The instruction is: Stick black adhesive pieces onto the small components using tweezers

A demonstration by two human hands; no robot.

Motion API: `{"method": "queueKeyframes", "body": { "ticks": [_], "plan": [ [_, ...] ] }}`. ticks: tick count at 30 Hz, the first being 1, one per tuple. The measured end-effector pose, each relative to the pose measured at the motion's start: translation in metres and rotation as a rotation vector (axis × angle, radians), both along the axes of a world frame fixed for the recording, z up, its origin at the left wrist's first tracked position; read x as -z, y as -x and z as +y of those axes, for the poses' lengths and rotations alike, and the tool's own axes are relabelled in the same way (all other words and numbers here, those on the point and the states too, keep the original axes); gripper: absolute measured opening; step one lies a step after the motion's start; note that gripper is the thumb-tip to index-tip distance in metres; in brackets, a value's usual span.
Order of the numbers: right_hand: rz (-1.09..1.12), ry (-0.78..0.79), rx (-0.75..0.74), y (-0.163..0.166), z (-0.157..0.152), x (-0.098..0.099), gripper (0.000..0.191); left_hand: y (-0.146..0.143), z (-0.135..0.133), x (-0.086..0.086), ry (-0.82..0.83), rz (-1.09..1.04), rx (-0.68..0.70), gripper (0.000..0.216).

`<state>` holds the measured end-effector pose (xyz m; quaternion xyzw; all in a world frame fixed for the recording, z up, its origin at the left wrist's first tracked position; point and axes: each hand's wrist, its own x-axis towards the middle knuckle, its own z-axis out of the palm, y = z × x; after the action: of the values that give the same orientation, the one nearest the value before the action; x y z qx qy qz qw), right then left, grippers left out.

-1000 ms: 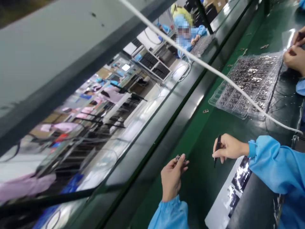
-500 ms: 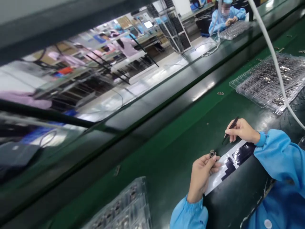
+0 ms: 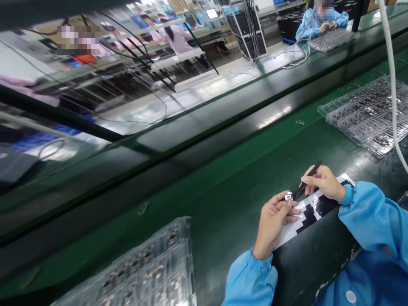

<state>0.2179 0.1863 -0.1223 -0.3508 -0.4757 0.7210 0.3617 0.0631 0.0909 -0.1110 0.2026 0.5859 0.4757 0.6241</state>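
Between thumb and fingers, my left hand [image 3: 276,216] pinches a small electronic part [image 3: 288,196], whose upward face looks white and metallic. My right hand [image 3: 321,182] grips black tweezers [image 3: 308,176] like a pen, tips pointing down and left, close beside the part. Whether the tips touch it I cannot tell. Beneath both hands lies a white sheet with black sticker pieces [image 3: 307,219] on the dark green bench. Blue sleeves cover both my wrists.
Clear plastic trays of small parts stand at the lower left [image 3: 153,272] and at the right [image 3: 366,110]. A white cable [image 3: 392,85] hangs in front of the right tray. Loose parts [image 3: 299,122] lie on the green bench [image 3: 223,212]. Across the bench sits a co-worker [image 3: 321,23] in blue.
The small part in my left hand has turned from a dark side to a white, shiny face. My right hand has brought the tweezers down and closer to it. The camera view has shifted.
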Motion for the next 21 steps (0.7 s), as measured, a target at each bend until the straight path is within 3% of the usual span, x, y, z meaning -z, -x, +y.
{"method": "queueKeyframes", "body": {
  "ticks": [6,14,21],
  "plan": [
    [0.086,0.053,0.01,0.001,0.002,0.0,0.036,0.011,0.002,-0.009,-0.038,-0.117,-0.089,0.043],
    [0.108,0.078,-0.015,0.005,0.003,0.002,0.038,0.018,0.005,-0.01,-0.054,0.217,-0.185,0.043],
    [0.094,0.081,-0.033,0.001,0.0,-0.003,0.037,0.01,0.006,-0.013,-0.011,0.059,-0.218,0.04]
  ]
}}
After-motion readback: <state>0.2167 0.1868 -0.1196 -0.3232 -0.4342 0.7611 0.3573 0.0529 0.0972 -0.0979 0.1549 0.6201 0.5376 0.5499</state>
